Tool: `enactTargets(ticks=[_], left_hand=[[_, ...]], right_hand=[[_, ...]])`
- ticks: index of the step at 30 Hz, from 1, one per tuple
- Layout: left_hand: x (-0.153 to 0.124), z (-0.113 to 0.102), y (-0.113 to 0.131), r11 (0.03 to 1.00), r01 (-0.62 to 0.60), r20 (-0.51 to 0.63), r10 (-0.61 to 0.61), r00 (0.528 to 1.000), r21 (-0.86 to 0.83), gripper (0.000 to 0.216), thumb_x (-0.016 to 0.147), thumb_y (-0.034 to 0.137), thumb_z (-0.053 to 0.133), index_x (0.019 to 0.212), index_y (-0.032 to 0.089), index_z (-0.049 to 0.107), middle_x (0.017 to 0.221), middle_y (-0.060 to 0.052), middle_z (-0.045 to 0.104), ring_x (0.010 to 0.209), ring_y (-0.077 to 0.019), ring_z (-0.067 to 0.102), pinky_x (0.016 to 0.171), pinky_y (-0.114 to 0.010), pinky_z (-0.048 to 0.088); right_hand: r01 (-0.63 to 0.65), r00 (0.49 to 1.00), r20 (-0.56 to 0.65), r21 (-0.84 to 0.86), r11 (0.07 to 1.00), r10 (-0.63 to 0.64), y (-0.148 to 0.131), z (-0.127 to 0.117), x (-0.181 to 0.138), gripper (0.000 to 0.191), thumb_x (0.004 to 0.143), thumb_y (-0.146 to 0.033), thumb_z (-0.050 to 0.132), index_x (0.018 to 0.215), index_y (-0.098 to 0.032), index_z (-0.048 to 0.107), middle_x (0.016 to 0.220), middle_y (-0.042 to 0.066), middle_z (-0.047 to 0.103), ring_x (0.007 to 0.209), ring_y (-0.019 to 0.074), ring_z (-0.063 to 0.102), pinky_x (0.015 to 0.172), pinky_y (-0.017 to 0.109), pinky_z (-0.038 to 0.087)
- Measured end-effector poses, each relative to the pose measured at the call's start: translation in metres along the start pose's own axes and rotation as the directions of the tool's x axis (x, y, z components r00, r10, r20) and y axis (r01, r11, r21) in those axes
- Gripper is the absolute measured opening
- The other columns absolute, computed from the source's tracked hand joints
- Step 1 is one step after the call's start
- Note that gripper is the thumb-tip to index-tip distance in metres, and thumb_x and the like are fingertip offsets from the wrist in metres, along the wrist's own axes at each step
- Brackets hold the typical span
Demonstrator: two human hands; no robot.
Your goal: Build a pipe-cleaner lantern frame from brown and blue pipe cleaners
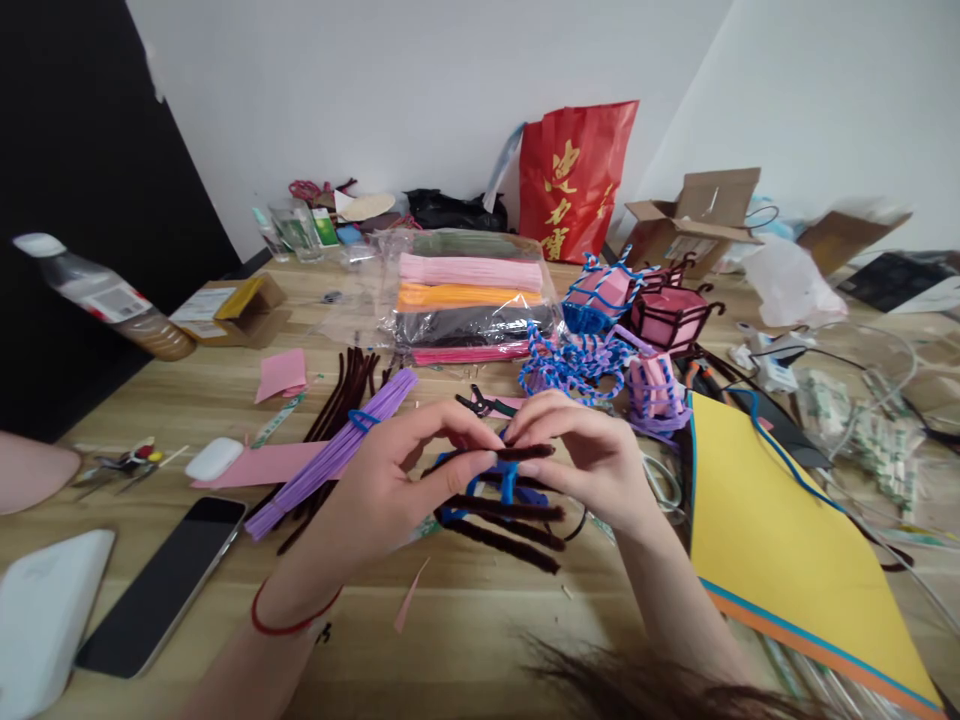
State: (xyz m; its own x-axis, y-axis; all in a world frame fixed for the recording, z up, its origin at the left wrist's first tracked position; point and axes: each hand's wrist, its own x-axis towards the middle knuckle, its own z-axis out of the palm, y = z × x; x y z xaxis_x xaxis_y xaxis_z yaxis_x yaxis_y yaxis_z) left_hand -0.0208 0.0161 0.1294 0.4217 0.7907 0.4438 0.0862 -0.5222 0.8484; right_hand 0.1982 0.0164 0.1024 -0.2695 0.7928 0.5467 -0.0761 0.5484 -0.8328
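Above the middle of the table, both hands hold a small frame of dark brown and blue pipe cleaners. Several brown stems stick out of it toward the right, and blue pieces wrap around them. My left hand pinches its upper left part between thumb and fingertips. On the other side, my right hand pinches the blue part near the top, thumb against fingers. The two hands' fingertips nearly meet. Just behind them lie dark-handled pliers. A purple pipe-cleaner bundle lies left of my left hand, over brown pipe cleaners.
Behind lies a clear bag of coloured pipe cleaners. Finished pink lanterns and a blue-white twisted heap stand at right. Yellow sheets lie front right. A phone, a white case and a bottle are left.
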Motion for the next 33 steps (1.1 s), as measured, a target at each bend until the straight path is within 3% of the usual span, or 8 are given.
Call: enactTargets(ticks=[4,13,19,24,33], left_hand=[[-0.003,0.005,0.006,0.991,-0.104,-0.104,0.112,0.988,0.080,0.010,0.094,0.013,0.068,0.095,0.023,0.071,0.091,-0.001,0.075,0.086,-0.0142,0.070,0.079,-0.026,0.057],[-0.006,0.016,0.012,0.977,-0.205,-0.151,0.211,0.966,0.054,0.014,0.094,0.010,0.068,0.100,0.023,0.070,0.093,0.000,0.074,0.086,-0.0128,0.069,0.076,-0.023,0.056],[-0.007,0.017,0.012,0.979,-0.196,-0.148,0.202,0.968,0.056,0.016,0.094,0.009,0.068,0.100,0.023,0.070,0.094,0.001,0.074,0.087,-0.0115,0.068,0.078,-0.022,0.055],[-0.008,0.015,0.015,0.980,-0.192,-0.139,0.197,0.970,0.055,0.017,0.094,0.007,0.067,0.100,0.023,0.070,0.094,0.002,0.073,0.088,-0.0106,0.067,0.079,-0.021,0.055],[-0.007,0.012,0.019,0.979,-0.186,-0.078,0.193,0.978,0.085,0.015,0.092,0.008,0.069,0.097,0.022,0.069,0.090,0.002,0.074,0.086,-0.0107,0.068,0.079,-0.022,0.055]], right_hand=[[0.099,0.992,-0.046,-0.275,0.956,-0.116,-0.008,-0.002,-0.003,0.020,0.086,-0.022,0.083,0.103,-0.031,0.078,0.104,0.004,0.077,0.099,0.0235,0.070,0.090,0.042,0.053],[0.335,0.932,0.060,-0.519,0.786,-0.358,-0.017,0.000,-0.004,0.015,0.092,-0.019,0.076,0.104,-0.027,0.071,0.095,0.003,0.078,0.087,0.0217,0.072,0.083,0.041,0.053],[0.414,0.896,0.107,-0.555,0.722,-0.431,-0.018,0.002,-0.001,0.011,0.094,-0.014,0.070,0.103,-0.020,0.067,0.095,0.005,0.077,0.089,0.0199,0.071,0.083,0.039,0.053],[0.456,0.873,0.144,-0.578,0.676,-0.466,-0.019,0.004,-0.001,0.006,0.100,-0.019,0.065,0.104,-0.019,0.069,0.092,0.006,0.076,0.088,0.0194,0.070,0.084,0.039,0.053],[0.414,0.880,0.067,-0.593,0.691,-0.470,-0.018,0.003,-0.004,0.006,0.098,-0.020,0.065,0.101,-0.019,0.070,0.091,0.005,0.076,0.085,0.0186,0.070,0.084,0.039,0.054]])
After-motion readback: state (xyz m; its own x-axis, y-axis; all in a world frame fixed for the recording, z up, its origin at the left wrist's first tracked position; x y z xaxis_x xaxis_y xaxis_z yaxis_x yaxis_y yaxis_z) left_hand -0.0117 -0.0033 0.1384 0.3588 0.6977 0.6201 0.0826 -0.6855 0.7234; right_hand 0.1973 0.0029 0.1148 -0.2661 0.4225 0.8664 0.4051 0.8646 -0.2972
